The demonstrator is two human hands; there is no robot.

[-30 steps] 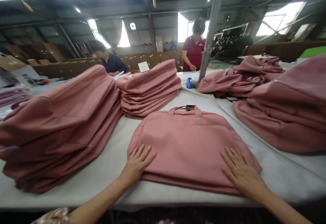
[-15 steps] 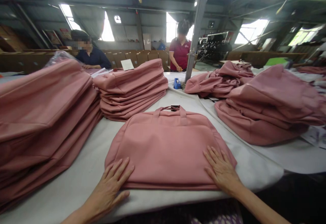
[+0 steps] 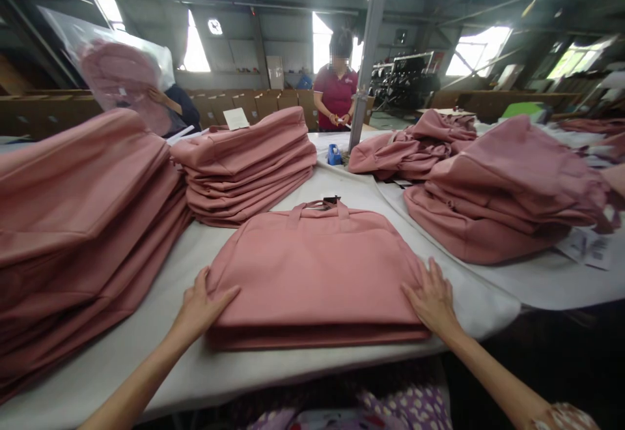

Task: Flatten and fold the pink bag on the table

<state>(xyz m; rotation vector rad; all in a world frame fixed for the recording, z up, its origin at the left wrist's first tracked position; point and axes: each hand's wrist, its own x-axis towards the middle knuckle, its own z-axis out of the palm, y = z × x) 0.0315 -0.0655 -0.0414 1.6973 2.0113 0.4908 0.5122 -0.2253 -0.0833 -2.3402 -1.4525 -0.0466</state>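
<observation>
A flat pink bag (image 3: 312,267) with short handles lies on the white-covered table (image 3: 195,365) straight in front of me, handles pointing away. My left hand (image 3: 201,306) grips its near left corner, thumb on top and fingers around the edge. My right hand (image 3: 430,298) rests on the near right corner, fingers spread along the side. The bag's near edge is a little raised off the table.
Stacks of pink bags stand at the left (image 3: 83,221) and the back middle (image 3: 247,163); looser piles lie at the right (image 3: 508,189). A blue tape dispenser (image 3: 334,154) sits by a metal post (image 3: 367,45). Two people work at the far side.
Both my hands slid from lying flat on top of the bag to its near corners. My view turned right. The person at the back left lifted a bag in clear plastic.
</observation>
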